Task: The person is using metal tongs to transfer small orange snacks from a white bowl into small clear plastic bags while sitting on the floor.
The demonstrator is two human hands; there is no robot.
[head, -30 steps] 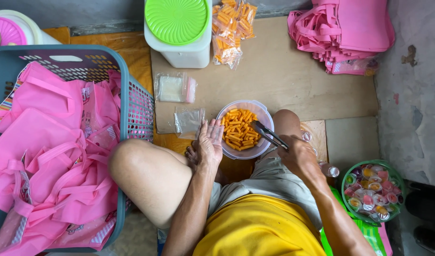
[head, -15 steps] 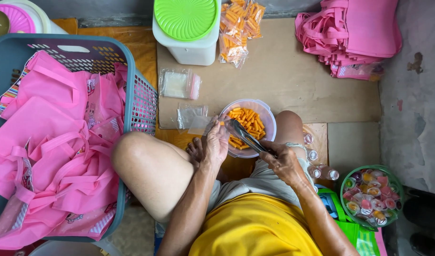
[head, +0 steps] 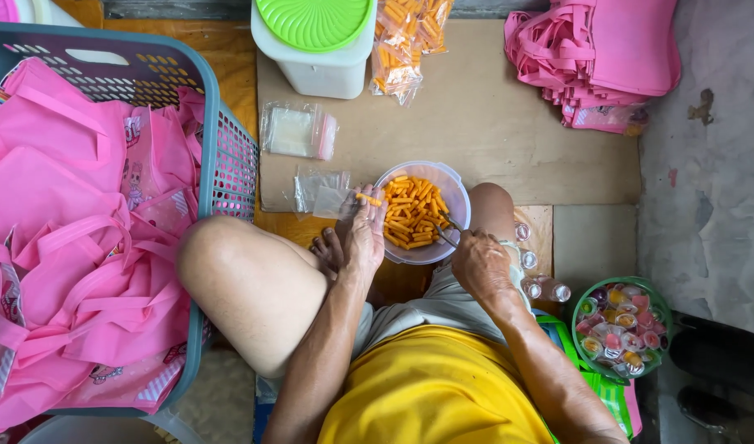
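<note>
Brown cardboard (head: 492,123) covers the floor across the upper middle of the frame, with grey concrete down the right side. A person sits cross-legged at the centre, seen from above. A clear bowl (head: 457,193) of orange snack sticks (head: 411,212) sits at mid-frame, between the knees. The left hand (head: 365,234) rests at the bowl's left rim, fingers together, pinching a small clear bag (head: 332,200) with one stick at its mouth; that stick lies roughly level, long axis left to right. The right hand (head: 480,265), lower right of the bowl, is closed around metal tongs (head: 447,233) whose tips point up-left into the sticks. A blue basket (head: 208,164) of pink bags fills the left side. A white tub (head: 319,74) with a green lid stands at top centre, filled snack packets (head: 406,41) just beside it. Folded pink bags (head: 607,57) lie upper right, a green basket (head: 619,288) of jelly cups lower right.
</note>
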